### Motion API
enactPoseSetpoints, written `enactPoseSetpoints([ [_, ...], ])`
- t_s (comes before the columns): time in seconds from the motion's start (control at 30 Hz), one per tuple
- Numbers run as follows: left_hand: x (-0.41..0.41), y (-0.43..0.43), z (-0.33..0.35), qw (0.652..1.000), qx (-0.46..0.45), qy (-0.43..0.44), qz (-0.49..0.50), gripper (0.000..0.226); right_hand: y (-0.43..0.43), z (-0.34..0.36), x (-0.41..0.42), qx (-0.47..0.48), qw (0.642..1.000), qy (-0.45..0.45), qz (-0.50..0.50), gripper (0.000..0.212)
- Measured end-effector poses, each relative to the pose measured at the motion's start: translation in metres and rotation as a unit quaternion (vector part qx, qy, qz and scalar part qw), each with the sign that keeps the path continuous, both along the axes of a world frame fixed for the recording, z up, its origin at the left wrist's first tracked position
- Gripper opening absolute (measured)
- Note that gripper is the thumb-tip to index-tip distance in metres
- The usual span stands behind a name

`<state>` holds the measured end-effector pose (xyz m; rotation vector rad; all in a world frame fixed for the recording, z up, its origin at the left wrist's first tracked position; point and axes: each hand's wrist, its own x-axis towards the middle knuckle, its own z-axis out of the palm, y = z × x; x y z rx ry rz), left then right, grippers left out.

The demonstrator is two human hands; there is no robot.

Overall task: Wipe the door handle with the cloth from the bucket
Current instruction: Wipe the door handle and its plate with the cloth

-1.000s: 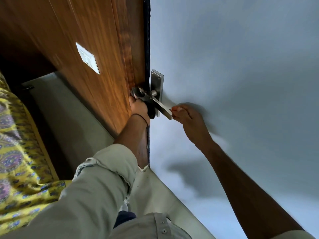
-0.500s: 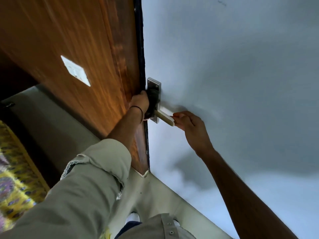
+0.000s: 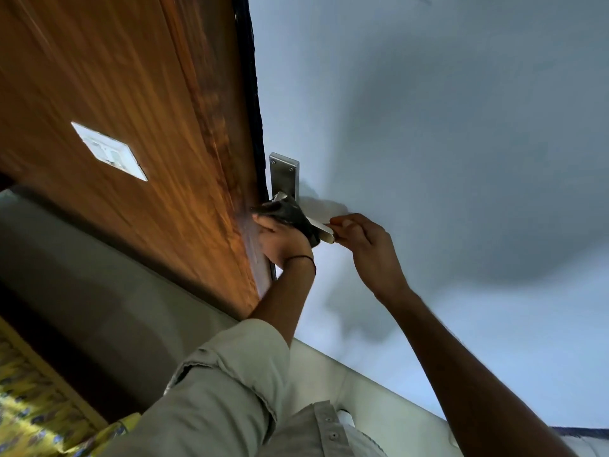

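Note:
A steel door handle (image 3: 324,234) with a tall backplate (image 3: 284,174) is fixed to the pale blue door (image 3: 445,143) near its dark edge. A dark grey cloth (image 3: 291,212) is wrapped over the lever close to the backplate, and my left hand (image 3: 280,240) grips it from below. My right hand (image 3: 361,239) pinches the free end of the lever between its fingertips. The bucket is out of view.
A brown wooden panel (image 3: 131,94) with a white switch plate (image 3: 108,151) fills the left. A yellow patterned fabric (image 3: 26,413) lies at the lower left. Pale floor (image 3: 379,384) shows below the door.
The cloth has slid outward along the lever, from the spindle toward the free end, with my left hand. My right hand stays on the lever's tip. The camera has shifted.

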<state>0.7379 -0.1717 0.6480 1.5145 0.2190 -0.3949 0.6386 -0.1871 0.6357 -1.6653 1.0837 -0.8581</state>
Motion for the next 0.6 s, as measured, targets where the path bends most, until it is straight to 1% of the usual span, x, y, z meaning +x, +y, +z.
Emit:
enactPoseSetpoints([
  [0.1, -0.015, 0.007, -0.019, 0.99, 0.071, -0.074, -0.097, 0.04, -0.002, 0.002, 0.001, 0.013, 1.0, -0.007, -0.011, 0.035],
  [0.17, -0.027, 0.018, -0.04, 0.959, 0.128, -0.138, -0.214, 0.039, -0.004, 0.004, 0.0, 0.02, 1.0, -0.005, -0.006, 0.031],
  [0.23, -0.03, 0.029, -0.058, 0.927, 0.156, -0.147, -0.307, 0.044, -0.006, 0.008, -0.003, 0.036, 0.999, -0.001, 0.007, 0.03],
  [0.27, -0.028, 0.033, -0.062, 0.924, 0.152, -0.143, -0.321, 0.047, -0.007, 0.008, -0.004, 0.041, 0.999, 0.001, 0.014, 0.03],
  [0.33, -0.018, 0.039, -0.059, 0.936, 0.125, -0.132, -0.3, 0.049, -0.009, 0.009, -0.005, 0.041, 0.999, 0.004, 0.024, 0.03],
  [0.37, -0.011, 0.04, -0.051, 0.951, 0.104, -0.114, -0.267, 0.047, -0.009, 0.01, -0.005, 0.036, 0.999, 0.004, 0.026, 0.029],
  [0.43, 0.005, 0.046, -0.032, 0.967, 0.092, -0.124, -0.203, 0.041, -0.008, 0.01, -0.004, 0.023, 0.999, 0.01, 0.029, 0.028],
  [0.47, 0.014, 0.048, -0.024, 0.97, 0.085, -0.149, -0.17, 0.04, -0.007, 0.011, -0.002, 0.016, 0.999, 0.02, 0.026, 0.026],
  [0.5, 0.022, 0.048, -0.021, 0.973, 0.076, -0.166, -0.144, 0.043, -0.006, 0.012, -0.001, 0.009, 0.999, 0.032, 0.024, 0.024],
  [0.53, 0.03, 0.047, -0.021, 0.968, 0.087, -0.19, -0.14, 0.049, -0.004, 0.013, 0.001, 0.001, 0.999, 0.045, 0.02, 0.022],
  [0.57, 0.036, 0.047, -0.017, 0.968, 0.105, -0.172, -0.152, 0.054, -0.003, 0.014, 0.003, -0.01, 0.998, 0.059, 0.016, 0.021],
  [0.6, 0.042, 0.045, -0.017, 0.969, 0.12, -0.122, -0.176, 0.057, -0.001, 0.015, 0.006, -0.024, 0.997, 0.073, 0.013, 0.021],
])
